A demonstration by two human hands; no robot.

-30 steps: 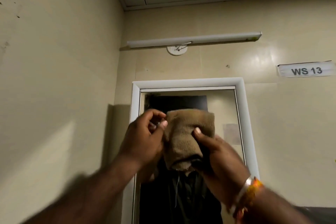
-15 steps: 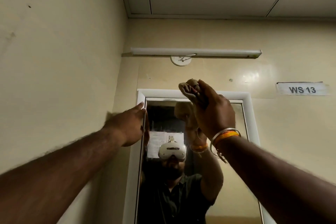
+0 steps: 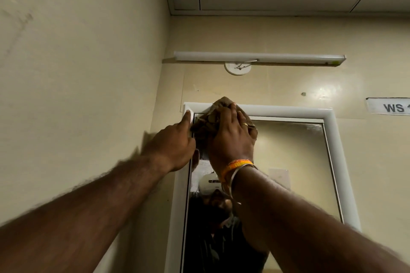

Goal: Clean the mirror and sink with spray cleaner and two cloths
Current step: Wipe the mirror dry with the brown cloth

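- Change from half a second ago: my right hand, then raised with the brown cloth bunched above the mirror frame, now lies flat over the cloth at the mirror's top left corner.
- Change, left hand: was against the frame's left side lower down; now higher, index fingertip on the frame's top left corner.
- Right hand, state: fingers spread and pressing the cloth against the mirror and the frame's top edge; ring on one finger, orange and metal bangles at the wrist.
- Left hand, state: fingers loosely extended, holding nothing, touching the frame and just beside the cloth's left edge.
- Cloth, position: under my right palm and fingers, a fold showing past the fingertips over the frame, another to the left of the thumb.
- Above the fingers: tube light; to the right, paper label.
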